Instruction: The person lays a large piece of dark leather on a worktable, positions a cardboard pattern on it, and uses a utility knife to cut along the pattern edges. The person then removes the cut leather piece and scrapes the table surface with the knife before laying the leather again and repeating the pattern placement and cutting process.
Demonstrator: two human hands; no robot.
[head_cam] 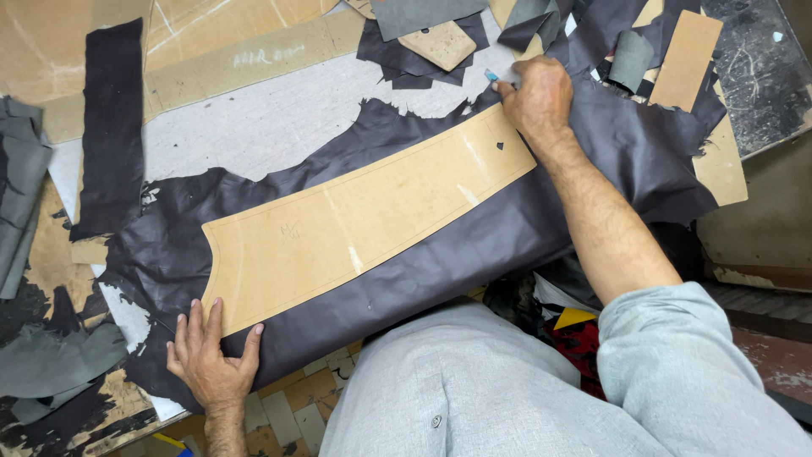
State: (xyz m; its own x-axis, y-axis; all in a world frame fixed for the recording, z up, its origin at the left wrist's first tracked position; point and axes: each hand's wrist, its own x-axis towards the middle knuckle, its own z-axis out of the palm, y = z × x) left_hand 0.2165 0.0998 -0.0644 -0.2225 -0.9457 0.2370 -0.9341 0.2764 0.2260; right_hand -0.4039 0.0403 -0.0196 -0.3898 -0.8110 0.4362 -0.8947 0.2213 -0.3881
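Observation:
A long tan cardboard pattern [364,220] lies diagonally on a large piece of dark purple-brown leather [474,245] spread over the worktable. My left hand [211,351] presses flat on the pattern's near left corner, fingers spread. At the pattern's far right corner, my right hand [534,97] is closed around a small light-blue marking tool [492,76], whose tip sits at the pattern's edge on the leather.
A dark leather strip [110,127] lies at the left beside large cardboard sheets [228,51]. Grey leather scraps [21,186] pile at the left edge. More cardboard patterns [685,59] and dark offcuts clutter the far right. The table's front edge is by my body.

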